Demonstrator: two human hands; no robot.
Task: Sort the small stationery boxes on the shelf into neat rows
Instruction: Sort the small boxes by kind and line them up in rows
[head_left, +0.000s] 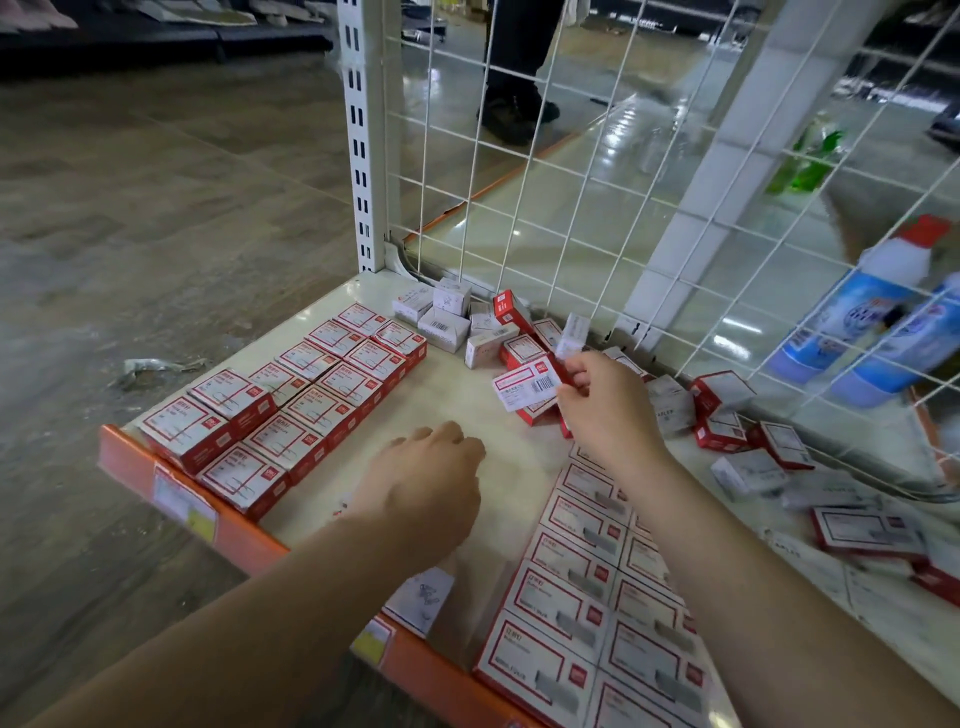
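Barcoded box (525, 387) is being pinched by right hand (605, 400) beside loose pile (462, 325) | left hand (428, 483) is being held loosely curled, gripping nothing, above shelf (447, 400)

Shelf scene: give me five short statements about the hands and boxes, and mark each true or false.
1. The right hand pinches a box with a barcode. True.
2. The left hand holds a box. False: it hovers over bare shelf, holding nothing visible.
3. Two neat rows of boxes lie at the shelf's left edge. True.
4. The loose pile by the wire grid is already sorted. False: those boxes lie jumbled and tilted.
5. The blue bottles stand on the shelf among the boxes. False: they lie behind the grid.
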